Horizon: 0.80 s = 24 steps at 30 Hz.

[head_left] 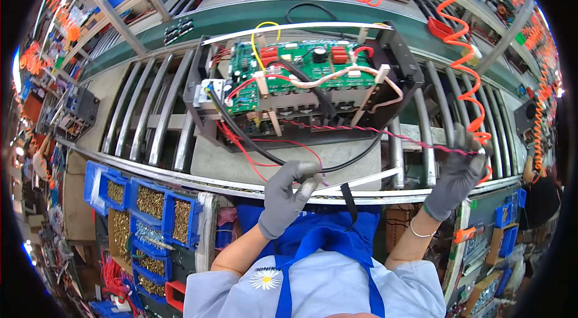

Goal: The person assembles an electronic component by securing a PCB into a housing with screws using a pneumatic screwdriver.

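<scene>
An open-topped device with a dark metal case sits in front of me, a green circuit board inside it. Out of it runs a twisted red and dark wire pair, stretched to the right. My right hand, in a grey glove, pinches the far end of that pair beside the roller track. Below the device's front, my grey-gloved left hand is half curled, thumb and forefinger apart. Close to its fingertips hang thin red wires and a thick black cable.
Metal rollers lie on both sides of the device. Blue bins of small screws and fittings stand at lower left. An orange coiled air hose hangs down near my right hand. A white rail edges the conveyor before me.
</scene>
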Available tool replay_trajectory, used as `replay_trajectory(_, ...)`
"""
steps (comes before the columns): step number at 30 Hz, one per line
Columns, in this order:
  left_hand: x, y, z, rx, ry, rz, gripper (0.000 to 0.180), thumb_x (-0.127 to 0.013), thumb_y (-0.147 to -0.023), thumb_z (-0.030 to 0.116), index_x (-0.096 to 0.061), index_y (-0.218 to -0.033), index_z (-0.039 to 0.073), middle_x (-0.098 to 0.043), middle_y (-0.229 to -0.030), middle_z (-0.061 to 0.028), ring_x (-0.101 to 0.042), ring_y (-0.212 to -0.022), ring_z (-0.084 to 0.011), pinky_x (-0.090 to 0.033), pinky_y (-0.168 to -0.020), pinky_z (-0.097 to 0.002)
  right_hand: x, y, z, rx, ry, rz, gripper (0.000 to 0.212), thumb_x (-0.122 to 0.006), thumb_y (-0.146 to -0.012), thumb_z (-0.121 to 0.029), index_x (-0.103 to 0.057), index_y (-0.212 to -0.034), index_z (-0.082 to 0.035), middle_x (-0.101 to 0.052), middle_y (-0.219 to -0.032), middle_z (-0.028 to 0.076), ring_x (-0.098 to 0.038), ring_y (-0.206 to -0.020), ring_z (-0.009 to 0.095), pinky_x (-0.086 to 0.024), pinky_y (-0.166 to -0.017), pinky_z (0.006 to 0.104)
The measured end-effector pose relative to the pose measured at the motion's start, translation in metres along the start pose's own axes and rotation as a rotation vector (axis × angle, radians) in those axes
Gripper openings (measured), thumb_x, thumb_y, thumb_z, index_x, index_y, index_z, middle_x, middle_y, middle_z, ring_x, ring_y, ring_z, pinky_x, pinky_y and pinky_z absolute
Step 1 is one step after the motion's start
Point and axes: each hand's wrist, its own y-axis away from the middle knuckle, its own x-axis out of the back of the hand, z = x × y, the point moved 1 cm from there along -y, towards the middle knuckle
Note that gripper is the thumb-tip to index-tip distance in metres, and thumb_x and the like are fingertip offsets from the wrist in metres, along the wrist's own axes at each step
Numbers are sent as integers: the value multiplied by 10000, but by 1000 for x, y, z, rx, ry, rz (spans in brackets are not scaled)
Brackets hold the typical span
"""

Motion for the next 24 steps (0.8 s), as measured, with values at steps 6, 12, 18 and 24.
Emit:
replay_trajectory(6, -23, -46, 46, -85, -101, -244, 342, -671, -881, 100, -616, -1198, -16, -639, -1043, -80, -618, -945, -141, -497, -857, -287, -85, 54, -5, -812, 337, -739, 268, -613, -868, -79, -527, -1108, 5, -601, -693, 67, -561, -496, 82, -443, -450, 187)
replay_trajectory(12, -20, -64, 28, -13, -15, -301, 275, -695, -892, 114, -667, -1140, -3, -699, -1027, -92, -653, -935, -139, -520, -819, -300, -91, 55, 19, -908, 337, -901, 199, -602, -938, -63, -586, -1117, 22, -641, -836, 43, -601, -677, 68, -502, -600, 206)
replay_trajectory(18, -24, -86, 32, -296, -182, -139, 255, -718, -856, 89, -683, -1101, 28, -679, -939, -102, -661, -820, -152, -512, -710, -293, -109, 35, 22, -684, 600, -892, 208, -633, -927, -88, -654, -1103, 21, -670, -901, 43, -620, -774, 96, -515, -679, 245)
replay_trajectory(24, -16, -156, 57, -812, -913, 72, 277, -723, -804, 300, -708, -1013, 119, -650, -908, -79, -613, -929, -259, -418, -960, -443, -157, -31, 31, 366, 1085, -1103, 145, -630, -900, -167, -679, -946, -38, -655, -875, 140, -648, -755, 312, -508, -689, 398)
